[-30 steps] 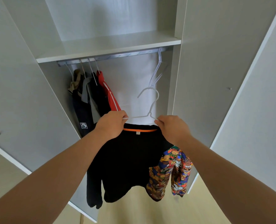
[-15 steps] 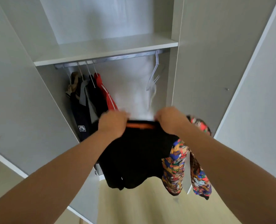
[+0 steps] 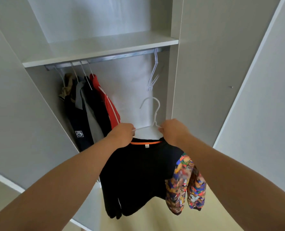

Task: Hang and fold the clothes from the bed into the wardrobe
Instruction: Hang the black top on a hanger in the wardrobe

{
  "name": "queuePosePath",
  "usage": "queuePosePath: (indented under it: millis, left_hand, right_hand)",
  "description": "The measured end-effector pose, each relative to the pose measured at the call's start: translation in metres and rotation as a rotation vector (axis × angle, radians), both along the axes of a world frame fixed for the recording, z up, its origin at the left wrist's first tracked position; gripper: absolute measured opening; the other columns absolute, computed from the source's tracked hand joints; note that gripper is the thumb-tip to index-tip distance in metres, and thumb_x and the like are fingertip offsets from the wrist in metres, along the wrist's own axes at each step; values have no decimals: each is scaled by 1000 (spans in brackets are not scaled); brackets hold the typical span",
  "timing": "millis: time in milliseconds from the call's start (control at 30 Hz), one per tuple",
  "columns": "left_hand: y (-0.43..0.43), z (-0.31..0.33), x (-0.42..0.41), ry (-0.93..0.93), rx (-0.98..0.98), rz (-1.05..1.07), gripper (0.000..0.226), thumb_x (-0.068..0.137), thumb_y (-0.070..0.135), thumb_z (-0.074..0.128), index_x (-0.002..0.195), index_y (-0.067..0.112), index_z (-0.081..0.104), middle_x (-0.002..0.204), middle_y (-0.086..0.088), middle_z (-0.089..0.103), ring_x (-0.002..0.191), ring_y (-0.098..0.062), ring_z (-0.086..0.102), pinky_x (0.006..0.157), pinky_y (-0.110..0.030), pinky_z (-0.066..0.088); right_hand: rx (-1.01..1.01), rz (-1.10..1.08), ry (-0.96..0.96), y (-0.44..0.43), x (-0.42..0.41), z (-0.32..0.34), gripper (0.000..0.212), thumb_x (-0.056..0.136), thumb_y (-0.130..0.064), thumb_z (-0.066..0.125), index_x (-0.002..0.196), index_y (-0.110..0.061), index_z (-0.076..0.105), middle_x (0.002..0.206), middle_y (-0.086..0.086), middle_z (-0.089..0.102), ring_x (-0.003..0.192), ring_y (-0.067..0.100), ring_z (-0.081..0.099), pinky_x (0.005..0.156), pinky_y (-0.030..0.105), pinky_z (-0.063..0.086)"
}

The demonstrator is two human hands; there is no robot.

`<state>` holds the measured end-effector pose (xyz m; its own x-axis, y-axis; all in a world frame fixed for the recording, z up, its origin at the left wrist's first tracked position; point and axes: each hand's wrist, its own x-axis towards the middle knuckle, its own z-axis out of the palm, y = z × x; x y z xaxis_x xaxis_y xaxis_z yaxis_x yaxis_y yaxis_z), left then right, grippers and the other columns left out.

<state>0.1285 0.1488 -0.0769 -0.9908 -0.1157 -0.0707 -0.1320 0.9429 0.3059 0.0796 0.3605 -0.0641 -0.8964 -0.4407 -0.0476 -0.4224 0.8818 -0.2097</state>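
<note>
Your wardrobe's left door [image 3: 13, 114] stands open and slants up toward the shelf [image 3: 105, 45]. The metal rail [image 3: 113, 56] runs under that shelf. At its left end a bunch of garments [image 3: 81, 117] hangs close together: tan, navy with a small white patch, grey and black. The red jacket [image 3: 110, 107] with white stripes is the last of them.

Just right of the jacket, your left hand [image 3: 121, 135] is curled tight round the left arm of the white hanger [image 3: 152, 114], with the shoulder of the black top [image 3: 138, 172] gathered in the same grip. The top, with its orange neckband, hangs between your hands in front of the opening, well below the rail. The hanger's hook stands free in the air — it is not on the rail.

Above it, a few spare hangers [image 3: 153, 72] dangle at the rail's right end. Your right hand [image 3: 173, 130] pinches the hanger's right arm close to its neck, fingers closed on wire and cloth. Below that wrist the top's patterned sleeve [image 3: 183, 185] droops over the pale floor [image 3: 155, 219]. The right door [image 3: 263, 114] is open too.
</note>
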Motion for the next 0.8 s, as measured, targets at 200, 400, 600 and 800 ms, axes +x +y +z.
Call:
queuePosePath:
  millis: [200,400,600,800]
  left_hand:
    - [-4,-7,-11,171,-7,-139,17,104,28,48,88,24,53,73,4,57,67,-21,59,62,-42,53]
    - [-31,-7,-17,247,-101,-268,55,101,58,32,68,16,47,62,0,49,56,-18,48,60,-39,47]
    - [-51,-2,-23,418,-273,-232,65,99,61,18,71,18,56,71,2,54,71,-21,54,65,-42,50]
    - [-47,-5,-39,403,-89,-186,65,93,66,15,64,16,43,62,-2,50,58,-22,51,57,-40,46]
  right_hand:
    - [-158,-77,45,-22,-6,-10,29,98,-1,48,117,-15,66,72,-3,45,67,22,56,63,34,49]
    - [-242,-94,75,-43,-7,-15,15,104,-12,47,107,-17,60,74,2,55,62,21,56,59,36,53]
    - [-234,-166,126,-37,-15,-20,10,101,-6,50,106,-12,56,83,5,54,74,25,56,64,35,48]
    - [-280,-266,64,-30,-24,-18,11,104,-15,49,103,-15,60,83,3,56,74,23,59,66,36,55]
